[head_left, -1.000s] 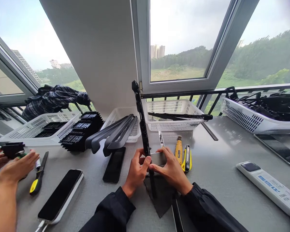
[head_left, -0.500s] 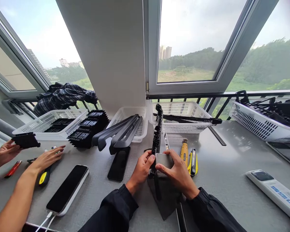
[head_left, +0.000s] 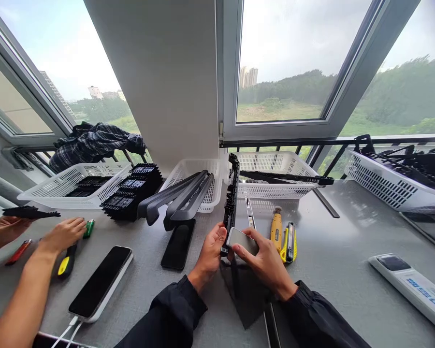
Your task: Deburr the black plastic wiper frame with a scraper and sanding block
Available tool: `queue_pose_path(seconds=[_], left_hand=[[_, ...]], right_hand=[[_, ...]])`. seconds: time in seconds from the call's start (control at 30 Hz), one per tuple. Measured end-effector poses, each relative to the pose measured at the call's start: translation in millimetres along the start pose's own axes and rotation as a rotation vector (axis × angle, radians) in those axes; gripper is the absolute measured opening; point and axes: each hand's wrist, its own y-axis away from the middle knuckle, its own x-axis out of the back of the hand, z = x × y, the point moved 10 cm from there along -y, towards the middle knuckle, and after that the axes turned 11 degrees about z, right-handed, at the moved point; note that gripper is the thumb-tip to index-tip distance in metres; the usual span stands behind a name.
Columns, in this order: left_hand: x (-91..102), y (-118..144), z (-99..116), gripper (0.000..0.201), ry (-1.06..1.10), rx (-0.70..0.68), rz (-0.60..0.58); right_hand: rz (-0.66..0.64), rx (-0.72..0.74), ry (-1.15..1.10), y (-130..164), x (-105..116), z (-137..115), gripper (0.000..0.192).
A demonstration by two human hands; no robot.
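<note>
Black strip [head_left: 232, 193]: centre frame, long axis running from hands up toward window.
Left hand [head_left: 212, 251]: closed on strip's lower end.
Right hand [head_left: 264, 258]: fingers pinching grey block [head_left: 242, 240], touching strip's right side.

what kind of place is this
Probably a small assembly workbench by a window: white baskets of black plastic parts, a stack of black parts, and a yellow utility knife on the grey table.

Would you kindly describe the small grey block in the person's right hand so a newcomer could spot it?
Start at the grey table, near its front edge. The right hand presses a small grey rectangular block against a long black plastic strip held by the left hand. Unlike the yellow tools beside it, it is plain grey.
</note>
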Motion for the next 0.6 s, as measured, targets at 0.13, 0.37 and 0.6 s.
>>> queue_pose_path(seconds=[0.13, 0.37, 0.6], left_hand=[[3.6, 0, 2, 0.071, 0.024, 0.013, 0.055], [5.3, 8, -12, 0.064, 0.071, 0.143, 0.119], [3.2, 10, -14, 0.061, 0.109, 0.172, 0.129]], right_hand=[[-0.061, -0.003, 0.0, 3, -8, 0, 0.04], [-0.086, -0.018, 0.025, -1, -8, 3, 0.036], [-0.064, 0.011, 0.126, -6, -3, 6, 0.042]])
